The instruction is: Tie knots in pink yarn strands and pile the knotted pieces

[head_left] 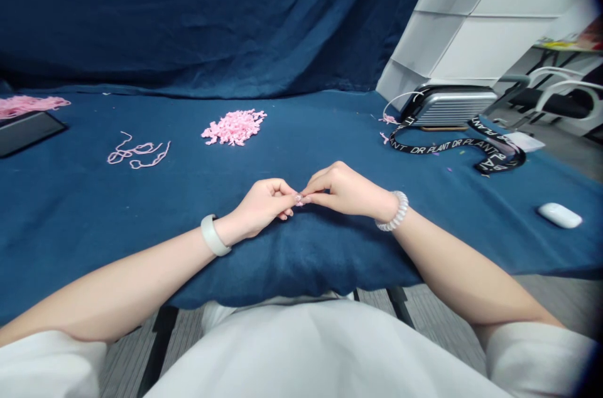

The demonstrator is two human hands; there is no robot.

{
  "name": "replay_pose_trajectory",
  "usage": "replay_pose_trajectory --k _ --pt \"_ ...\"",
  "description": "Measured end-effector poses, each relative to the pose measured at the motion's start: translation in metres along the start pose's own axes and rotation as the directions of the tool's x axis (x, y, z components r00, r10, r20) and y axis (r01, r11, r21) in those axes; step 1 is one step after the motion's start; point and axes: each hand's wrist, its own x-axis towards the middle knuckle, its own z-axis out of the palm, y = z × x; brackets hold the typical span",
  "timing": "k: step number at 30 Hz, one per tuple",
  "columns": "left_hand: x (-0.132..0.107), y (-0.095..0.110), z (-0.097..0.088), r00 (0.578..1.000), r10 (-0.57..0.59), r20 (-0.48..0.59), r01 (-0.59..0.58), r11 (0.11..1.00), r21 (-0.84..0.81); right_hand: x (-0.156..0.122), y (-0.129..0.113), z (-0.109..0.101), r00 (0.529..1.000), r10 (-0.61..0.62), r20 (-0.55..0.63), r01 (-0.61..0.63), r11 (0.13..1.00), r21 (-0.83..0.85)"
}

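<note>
My left hand (268, 204) and my right hand (343, 189) meet fingertip to fingertip above the near part of the blue cloth. Thumb and fingers are pinched together on each hand. Between the fingertips a tiny pink piece of yarn (300, 203) shows, mostly hidden by the fingers. Beyond the hands lies a heap of short pink yarn pieces (235, 127). Loose pink yarn strands (136, 151) lie to the left of that heap.
Blue cloth (188, 184) covers the table. At far left are a dark flat device (31, 132) and more pink yarn (31, 105). On the right are a silver ribbed case (456, 107), a black lettered strap (433, 149) and a white earbud case (560, 215).
</note>
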Motion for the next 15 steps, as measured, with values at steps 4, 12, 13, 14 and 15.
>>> replay_pose_trajectory --k 4,12,13,14,15 --pt "-0.0003 0.0006 -0.0005 1.000 -0.008 0.004 0.008 1.000 0.015 -0.0002 -0.0015 0.0003 1.000 0.008 0.007 -0.007 0.999 -0.045" --pt "-0.0018 0.0036 -0.0002 1.000 -0.029 0.003 0.028 0.999 0.029 -0.0001 -0.0016 0.0015 1.000 0.011 0.006 -0.011 0.998 -0.067" --pt "-0.0017 0.0031 -0.0004 1.000 -0.023 0.004 0.023 0.999 0.032 0.0000 -0.0016 0.0017 1.000 0.010 0.005 -0.010 0.997 -0.071" --pt "-0.0015 0.0025 -0.0006 1.000 -0.017 0.007 0.017 0.999 0.037 0.0001 -0.0015 0.0019 1.000 0.009 0.008 -0.009 0.997 -0.076" --pt "-0.0014 0.0018 -0.0008 1.000 -0.011 0.012 0.010 0.999 0.044 0.0003 -0.0014 0.0021 1.000 0.008 0.013 -0.007 0.997 -0.080"
